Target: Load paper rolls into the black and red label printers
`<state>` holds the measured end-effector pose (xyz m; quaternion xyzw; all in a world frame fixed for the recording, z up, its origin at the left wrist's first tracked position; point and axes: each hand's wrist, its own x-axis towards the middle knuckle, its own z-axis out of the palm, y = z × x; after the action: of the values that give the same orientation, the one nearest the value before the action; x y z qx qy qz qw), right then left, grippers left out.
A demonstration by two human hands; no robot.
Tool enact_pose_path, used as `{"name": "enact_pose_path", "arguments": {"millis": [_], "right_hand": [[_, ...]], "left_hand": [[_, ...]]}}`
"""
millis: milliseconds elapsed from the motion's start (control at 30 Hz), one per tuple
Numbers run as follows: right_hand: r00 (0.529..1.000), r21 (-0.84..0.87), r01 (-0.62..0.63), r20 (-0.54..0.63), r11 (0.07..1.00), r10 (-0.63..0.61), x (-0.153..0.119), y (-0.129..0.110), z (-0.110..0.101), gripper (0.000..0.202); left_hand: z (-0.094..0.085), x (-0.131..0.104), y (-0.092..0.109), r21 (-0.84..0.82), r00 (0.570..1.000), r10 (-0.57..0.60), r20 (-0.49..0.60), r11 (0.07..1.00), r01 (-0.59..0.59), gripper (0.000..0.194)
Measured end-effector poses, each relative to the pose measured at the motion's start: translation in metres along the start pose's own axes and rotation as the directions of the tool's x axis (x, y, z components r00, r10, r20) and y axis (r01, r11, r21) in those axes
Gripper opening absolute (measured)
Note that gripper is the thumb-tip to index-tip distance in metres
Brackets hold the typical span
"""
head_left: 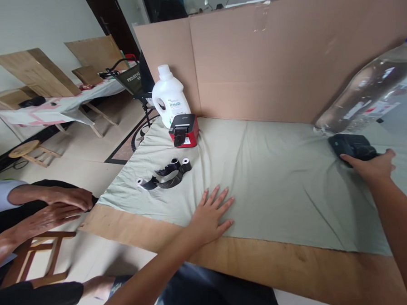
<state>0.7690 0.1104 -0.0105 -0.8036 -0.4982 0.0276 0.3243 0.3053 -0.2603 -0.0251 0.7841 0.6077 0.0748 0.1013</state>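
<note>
My left hand (pixel 210 218) lies flat on the grey-green cloth (pixel 266 185) near the table's front edge, fingers spread and holding nothing. At the right, my right hand (pixel 375 167) grips the near side of a black boxy device (pixel 353 147), which rests on the cloth; some of its fingers are hidden behind it. Ahead and left of my left hand lie rolls of black ribbon (pixel 172 179) with white cores, partly unwound. Behind them sits a small red and black printer-like box (pixel 184 130) with a dark strip hanging from its front.
A white detergent bottle (pixel 171 95) stands behind the red box. A cardboard wall (pixel 270 62) closes off the back. At the right leans a big clear plastic bottle (pixel 364 91). A co-worker's hands (pixel 63 205) are at the left, beside the table. A wooden stool (pixel 27 148) stands farther off.
</note>
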Motion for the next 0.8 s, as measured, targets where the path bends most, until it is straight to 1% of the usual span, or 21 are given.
{"name": "enact_pose_path", "arguments": {"millis": [33,100,167,267,333,400,467,500,567,667,733,800], "right_hand": [[0.996,0.008,-0.050,0.075,0.999,0.050,0.001,-0.001,-0.004,0.155],[0.984,0.003,-0.063,0.168,0.998,0.061,0.004,-0.006,-0.009,0.152],[0.983,-0.020,-0.013,0.182,1.000,0.017,0.009,-0.011,-0.012,0.144],[0.969,-0.027,-0.043,0.242,0.999,0.048,0.015,-0.021,-0.011,0.141],[0.971,-0.036,-0.041,0.233,0.999,0.048,0.010,-0.029,-0.012,0.135],[0.987,-0.052,0.005,0.163,0.999,0.003,-0.006,-0.041,-0.016,0.123],[0.991,-0.041,0.074,0.111,0.996,-0.069,-0.034,-0.058,-0.022,0.113],[0.989,-0.017,0.106,0.109,0.994,-0.103,-0.052,-0.069,-0.026,0.110],[0.977,0.062,0.142,0.150,0.988,-0.150,-0.093,-0.093,-0.033,0.112],[0.945,0.187,0.157,0.258,0.970,-0.202,-0.163,-0.131,-0.036,0.112],[0.927,0.258,0.133,0.309,0.957,-0.212,-0.207,-0.152,-0.031,0.108],[0.919,0.298,0.101,0.336,0.949,-0.204,-0.246,-0.168,-0.023,0.103]], "left_hand": [[0.000,0.000,0.000,0.000,1.000,0.001,-0.002,1.000,-0.001,0.068],[-0.001,0.000,0.001,0.000,1.000,0.003,-0.009,1.000,-0.003,0.068],[-0.002,0.000,0.001,0.001,1.000,0.007,-0.014,1.000,-0.007,0.068],[-0.002,0.000,0.001,0.003,1.000,0.016,-0.011,1.000,-0.016,0.068],[-0.001,-0.001,0.001,0.007,1.000,0.018,-0.012,1.000,-0.018,0.068],[0.001,-0.001,0.000,0.010,1.000,0.020,-0.021,1.000,-0.020,0.068],[0.002,-0.001,-0.001,0.007,0.999,0.022,-0.028,1.000,-0.022,0.068],[0.003,-0.001,-0.001,0.004,0.999,0.022,-0.029,1.000,-0.021,0.068],[0.003,0.000,0.000,-0.001,1.000,0.017,-0.025,1.000,-0.017,0.068],[0.002,-0.001,0.001,-0.002,1.000,0.007,-0.019,1.000,-0.007,0.067],[0.001,-0.004,0.001,0.004,1.000,0.015,-0.018,1.000,-0.015,0.067],[0.001,-0.007,0.002,0.019,0.999,0.028,-0.023,0.999,-0.027,0.066]]}}
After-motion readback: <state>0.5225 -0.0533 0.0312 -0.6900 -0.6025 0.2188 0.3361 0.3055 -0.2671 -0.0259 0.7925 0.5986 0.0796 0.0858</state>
